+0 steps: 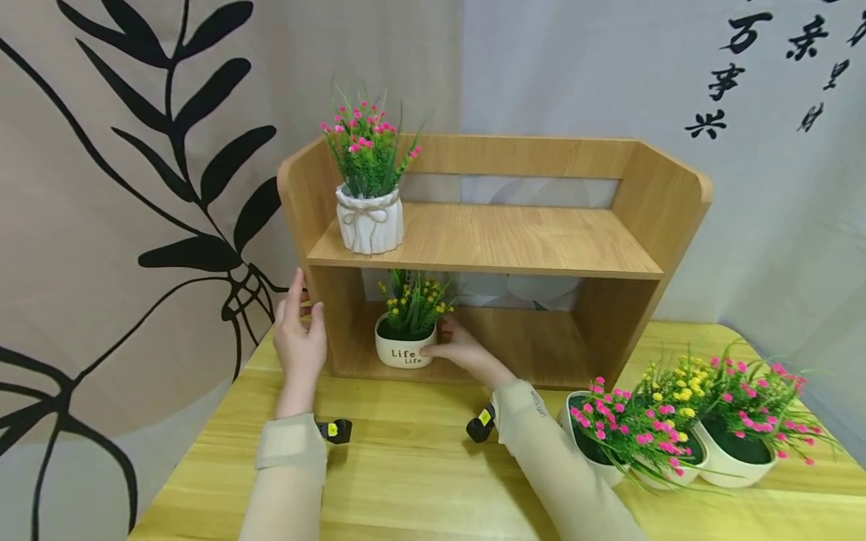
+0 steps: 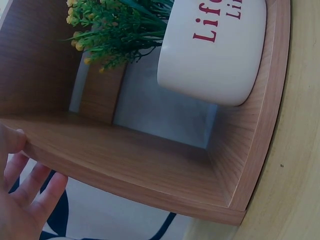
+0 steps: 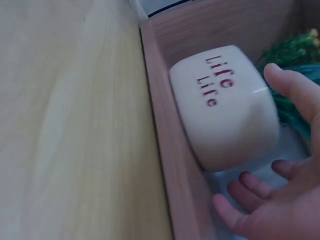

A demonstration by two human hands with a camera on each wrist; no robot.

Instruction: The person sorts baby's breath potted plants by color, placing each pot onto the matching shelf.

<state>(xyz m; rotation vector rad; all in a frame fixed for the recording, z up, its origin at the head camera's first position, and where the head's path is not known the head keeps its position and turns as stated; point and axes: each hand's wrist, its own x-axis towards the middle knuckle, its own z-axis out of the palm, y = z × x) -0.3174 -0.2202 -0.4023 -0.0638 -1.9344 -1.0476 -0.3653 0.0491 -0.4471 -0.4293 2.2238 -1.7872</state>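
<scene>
In the head view a white oval pot (image 1: 406,352) with yellow flowers stands upright on the lower left of a wooden two-tier shelf (image 1: 487,237). "Life" is lettered on its front. My right hand (image 1: 467,350) is at the pot's right side. In the right wrist view its thumb reaches near the rim and the other fingers spread apart from the pot wall. The left hand (image 1: 301,342) is at the shelf's left side panel, thumb by the front edge, fingers extended along the outside. Above, a white pot tied with twine (image 1: 370,222) holds pink flowers.
Several white pots with pink and yellow flowers (image 1: 737,458) stand close together on the wooden table (image 1: 399,473) at the right, beside my right sleeve. A patterned curtain (image 1: 541,83) hangs behind the shelf.
</scene>
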